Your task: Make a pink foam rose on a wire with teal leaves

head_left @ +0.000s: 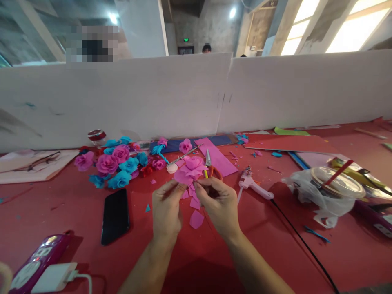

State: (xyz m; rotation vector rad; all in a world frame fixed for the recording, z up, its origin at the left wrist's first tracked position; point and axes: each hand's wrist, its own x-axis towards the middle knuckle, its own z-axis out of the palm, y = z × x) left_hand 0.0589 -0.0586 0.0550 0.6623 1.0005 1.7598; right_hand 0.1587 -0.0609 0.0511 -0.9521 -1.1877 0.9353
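Observation:
A pink paper flower with loosely layered petals is held upright over the red table. My left hand pinches it at the lower left with thumb and fingers. From the lower right, my right hand closes thumb and finger at the flower's base; the stem there is hidden. Loose pink paper petals lie on the table beneath. Just behind the flower are scissors with orange handles, partly covered by my right hand, and a pink paper sheet. A white glue gun rests to the right.
Finished blue, pink and red paper flowers are heaped at left behind a black phone. A purple power strip with a white charger is front left. At right sits a lidded bowl in a plastic bag. A white partition stands behind.

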